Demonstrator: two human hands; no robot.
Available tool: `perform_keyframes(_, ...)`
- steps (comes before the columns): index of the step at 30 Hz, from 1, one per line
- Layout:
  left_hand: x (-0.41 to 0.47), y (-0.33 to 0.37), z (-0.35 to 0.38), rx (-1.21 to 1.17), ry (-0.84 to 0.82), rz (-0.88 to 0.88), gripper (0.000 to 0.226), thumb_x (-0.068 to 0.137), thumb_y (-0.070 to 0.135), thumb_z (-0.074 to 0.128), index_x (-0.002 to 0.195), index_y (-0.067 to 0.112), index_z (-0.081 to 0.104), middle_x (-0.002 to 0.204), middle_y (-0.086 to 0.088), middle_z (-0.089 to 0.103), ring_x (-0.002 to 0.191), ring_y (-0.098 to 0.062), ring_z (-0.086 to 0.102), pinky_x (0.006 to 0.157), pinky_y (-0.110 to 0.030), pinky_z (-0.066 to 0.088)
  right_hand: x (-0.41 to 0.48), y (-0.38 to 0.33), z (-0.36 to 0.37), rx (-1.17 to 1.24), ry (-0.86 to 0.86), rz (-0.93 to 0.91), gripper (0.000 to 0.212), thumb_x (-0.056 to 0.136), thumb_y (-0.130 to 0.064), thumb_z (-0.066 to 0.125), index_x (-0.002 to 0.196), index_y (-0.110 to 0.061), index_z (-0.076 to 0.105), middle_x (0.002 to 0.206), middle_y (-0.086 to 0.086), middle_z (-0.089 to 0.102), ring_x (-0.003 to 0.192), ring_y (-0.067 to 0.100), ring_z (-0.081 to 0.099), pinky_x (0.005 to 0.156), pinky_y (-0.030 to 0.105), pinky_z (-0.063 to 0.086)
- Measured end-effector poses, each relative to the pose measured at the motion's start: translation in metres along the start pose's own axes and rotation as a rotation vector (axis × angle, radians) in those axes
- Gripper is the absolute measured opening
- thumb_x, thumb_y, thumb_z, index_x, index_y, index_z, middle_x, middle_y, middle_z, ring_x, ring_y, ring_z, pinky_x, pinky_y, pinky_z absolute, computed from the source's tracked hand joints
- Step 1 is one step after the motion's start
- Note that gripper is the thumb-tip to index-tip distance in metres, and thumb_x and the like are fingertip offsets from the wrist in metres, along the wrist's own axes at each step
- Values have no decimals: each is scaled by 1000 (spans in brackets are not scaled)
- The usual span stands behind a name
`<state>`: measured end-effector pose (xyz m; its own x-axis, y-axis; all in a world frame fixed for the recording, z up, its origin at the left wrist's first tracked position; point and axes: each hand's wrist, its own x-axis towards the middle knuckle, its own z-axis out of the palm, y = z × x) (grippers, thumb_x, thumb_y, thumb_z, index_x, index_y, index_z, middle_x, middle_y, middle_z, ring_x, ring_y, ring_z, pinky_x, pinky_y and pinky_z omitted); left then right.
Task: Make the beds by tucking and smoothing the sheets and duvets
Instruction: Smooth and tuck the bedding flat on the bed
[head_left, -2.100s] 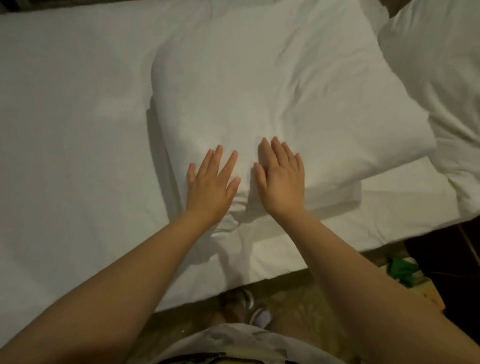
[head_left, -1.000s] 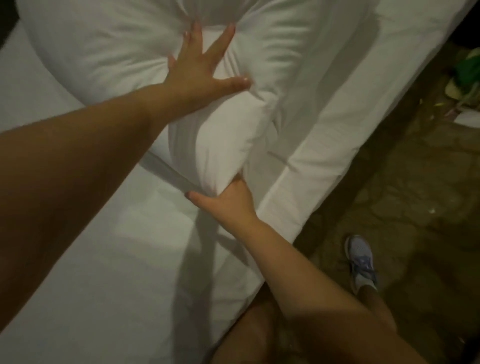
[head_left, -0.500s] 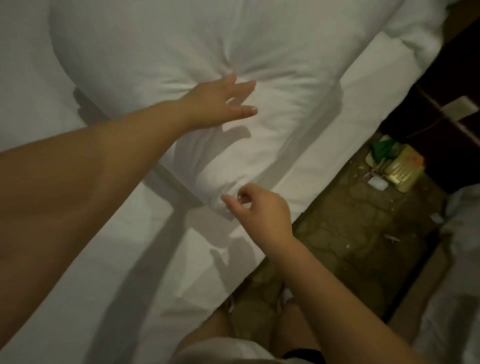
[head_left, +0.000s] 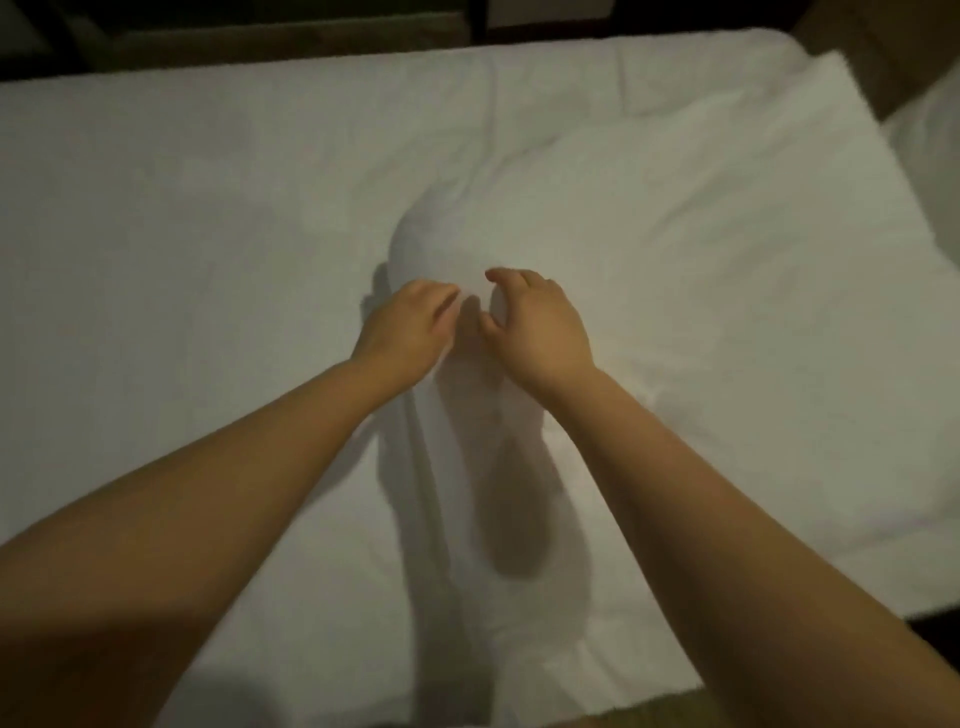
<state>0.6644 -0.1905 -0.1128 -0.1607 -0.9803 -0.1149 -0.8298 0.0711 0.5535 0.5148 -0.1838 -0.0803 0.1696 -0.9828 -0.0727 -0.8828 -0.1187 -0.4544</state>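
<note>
A white pillow (head_left: 675, 234) lies across the right half of a bed covered by a white sheet (head_left: 182, 234). Both my hands are at the pillow's left end, close together. My left hand (head_left: 405, 330) curls its fingers over that end from the left. My right hand (head_left: 540, 327) grips it from the right, thumb and bent fingers around a bulge of the fabric. Beneath the hands a long dark shadow falls on the sheet toward me.
Another white pillow or bedding (head_left: 930, 171) shows at the far right edge. A dark frame or wall (head_left: 260, 31) runs along the far side of the bed. The bed's near edge (head_left: 649, 696) and dark floor are at the bottom right.
The view has swung back to face the bed squarely. Both hands came together at the pillow's left end; before, the left lay spread on top and the right was at a lower corner.
</note>
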Motion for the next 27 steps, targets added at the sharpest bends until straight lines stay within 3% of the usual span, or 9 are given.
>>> perform_keyframes(5, 39, -21, 5, -111, 66, -207, 41, 101, 31, 37, 139, 16, 43, 139, -8, 47, 125, -25, 45, 100, -31, 35, 95, 7, 0, -220, -75, -273, 47, 90, -28, 51, 134, -11, 52, 133, 12, 55, 117, 34, 49, 92, 39, 37)
perform_keyframes(8, 65, -33, 10, -177, 100, -313, 52, 100, 35, 38, 146, 16, 28, 144, -14, 40, 128, -28, 42, 103, -35, 34, 142, 7, 11, -298, -81, -362, 49, 84, -31, 46, 127, -11, 58, 124, 14, 60, 111, 37, 53, 89, 39, 38)
perform_keyframes(10, 85, -46, 13, -264, 120, -359, 57, 99, 39, 38, 149, 19, 20, 146, -14, 37, 131, -29, 40, 105, -37, 34, 174, 3, 18, -354, -135, -388, 47, 90, -32, 47, 132, -15, 53, 130, 11, 56, 116, 33, 50, 93, 36, 35)
perform_keyframes(14, 133, -72, 17, -427, 73, -380, 53, 100, 42, 35, 149, 29, 20, 152, -6, 29, 136, -21, 33, 108, -29, 24, 222, 8, 36, -286, -231, -222, 51, 95, -44, 41, 140, -21, 43, 133, 10, 56, 119, 32, 51, 96, 36, 36)
perform_keyframes(17, 168, -88, 27, -447, -70, -320, 49, 99, 44, 34, 146, 33, 26, 152, 3, 28, 138, -14, 28, 102, -18, 18, 222, 31, 50, -194, -320, -68, 54, 96, -52, 36, 141, -23, 40, 135, 10, 54, 121, 32, 50, 96, 38, 37)
perform_keyframes(19, 187, -96, 34, -443, -171, -279, 49, 99, 46, 33, 145, 34, 28, 153, 5, 27, 139, -13, 26, 103, -18, 16, 223, 42, 54, -172, -325, -36, 55, 96, -55, 35, 139, -21, 42, 133, 10, 55, 120, 32, 51, 95, 37, 36)
perform_keyframes(21, 197, -106, 41, -439, -224, -279, 47, 99, 48, 32, 143, 33, 34, 150, 2, 35, 136, -17, 33, 106, -24, 22, 231, 48, 59, -213, -312, -39, 54, 95, -57, 35, 130, -18, 50, 124, 10, 60, 113, 30, 54, 88, 34, 37)
perform_keyframes(24, 198, -108, 39, -531, -188, -307, 41, 100, 42, 33, 130, 23, 52, 135, -2, 52, 123, -21, 47, 98, -24, 31, 242, 50, 67, -233, -265, -47, 48, 96, -54, 37, 102, -13, 61, 98, 8, 66, 96, 29, 59, 72, 29, 31)
perform_keyframes(27, 192, -109, 39, -628, -159, -379, 40, 100, 43, 33, 109, 19, 65, 114, -8, 61, 102, -19, 54, 85, -20, 35, 248, 51, 73, -256, -176, -62, 52, 100, -46, 34, 60, -14, 44, 59, 1, 47, 73, 29, 53, 63, 30, 23)
